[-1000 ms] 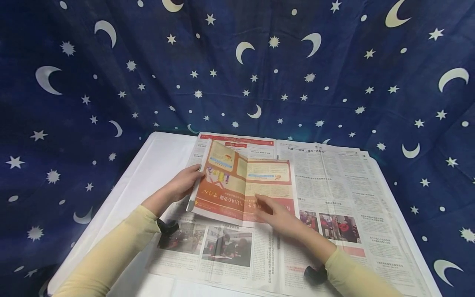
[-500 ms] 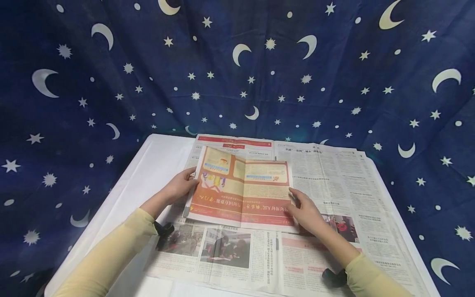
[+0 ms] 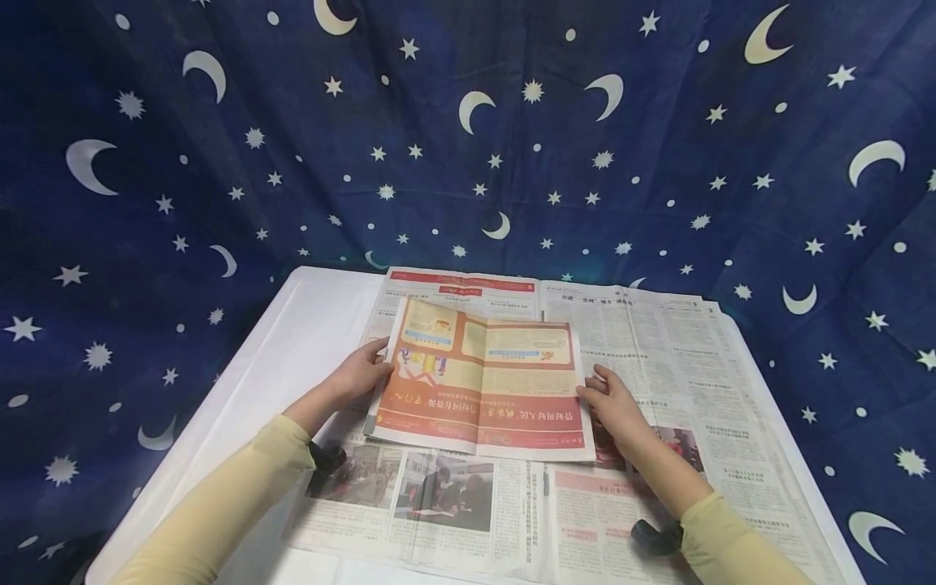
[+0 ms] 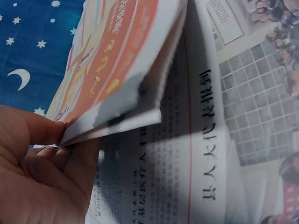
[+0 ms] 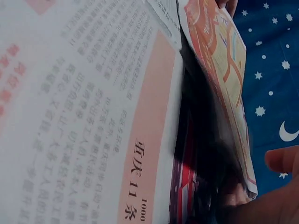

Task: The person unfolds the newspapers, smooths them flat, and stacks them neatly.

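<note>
A folded newspaper (image 3: 478, 398) with an orange and red printed page is held tilted above the spread newspaper. It has a crease down its middle. My left hand (image 3: 358, 372) pinches its left edge; in the left wrist view the thumb (image 4: 44, 128) lies on top and the other fingers are underneath. At the right edge is my right hand (image 3: 617, 410), fingertips touching the paper. The right wrist view shows its thumb (image 5: 280, 161) raised away from the page, while the fingers (image 5: 236, 193) reach under the edge, partly in shadow.
A large newspaper (image 3: 468, 556) lies spread over the white table (image 3: 322, 309), with photos and columns of print. A dark blue curtain (image 3: 424, 106) with moons and stars hangs behind. Black wrist devices (image 3: 654, 538) sit by the sleeves.
My right hand has moved from the middle of the orange page out to its right edge. The right half now lies flatter and shows more fully. My left hand keeps its hold.
</note>
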`<action>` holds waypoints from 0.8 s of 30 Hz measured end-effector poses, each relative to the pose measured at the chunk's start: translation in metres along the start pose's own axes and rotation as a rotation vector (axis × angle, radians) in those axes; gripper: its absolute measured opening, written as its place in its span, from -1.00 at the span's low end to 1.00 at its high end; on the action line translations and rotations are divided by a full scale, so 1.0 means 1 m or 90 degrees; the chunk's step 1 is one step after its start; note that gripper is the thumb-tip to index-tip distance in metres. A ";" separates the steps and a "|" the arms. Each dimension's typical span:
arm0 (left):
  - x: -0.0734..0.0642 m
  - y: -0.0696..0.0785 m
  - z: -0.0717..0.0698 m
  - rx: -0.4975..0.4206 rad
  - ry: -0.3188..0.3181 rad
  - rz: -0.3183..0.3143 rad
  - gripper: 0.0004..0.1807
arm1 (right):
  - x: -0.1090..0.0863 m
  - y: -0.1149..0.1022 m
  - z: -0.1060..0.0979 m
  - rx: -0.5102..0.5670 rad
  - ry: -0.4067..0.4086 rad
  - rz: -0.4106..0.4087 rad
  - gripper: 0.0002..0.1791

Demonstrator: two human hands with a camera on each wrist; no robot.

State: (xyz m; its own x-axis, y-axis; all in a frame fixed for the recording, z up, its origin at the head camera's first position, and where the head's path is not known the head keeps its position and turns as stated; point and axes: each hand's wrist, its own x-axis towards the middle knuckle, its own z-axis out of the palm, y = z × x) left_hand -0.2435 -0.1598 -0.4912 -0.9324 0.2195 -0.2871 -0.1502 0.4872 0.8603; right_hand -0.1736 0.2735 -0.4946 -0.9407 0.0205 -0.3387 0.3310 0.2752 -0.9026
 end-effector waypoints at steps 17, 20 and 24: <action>0.003 0.003 0.025 -0.029 -0.051 0.022 -0.27 | -0.001 0.016 -0.015 -0.041 0.013 -0.012 -0.12; 0.003 0.004 0.029 -0.020 -0.057 0.023 -0.26 | -0.005 0.019 -0.018 -0.046 0.013 -0.017 -0.12; 0.004 0.005 0.034 0.012 -0.059 0.022 -0.24 | -0.008 0.023 -0.022 -0.055 0.009 -0.034 -0.12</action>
State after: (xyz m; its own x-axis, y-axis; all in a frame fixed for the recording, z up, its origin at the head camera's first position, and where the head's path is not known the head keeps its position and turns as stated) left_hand -0.2364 -0.1277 -0.5022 -0.9022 0.3134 -0.2962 -0.1115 0.4939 0.8623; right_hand -0.1602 0.3007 -0.5072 -0.9578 0.0170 -0.2869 0.2737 0.3586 -0.8925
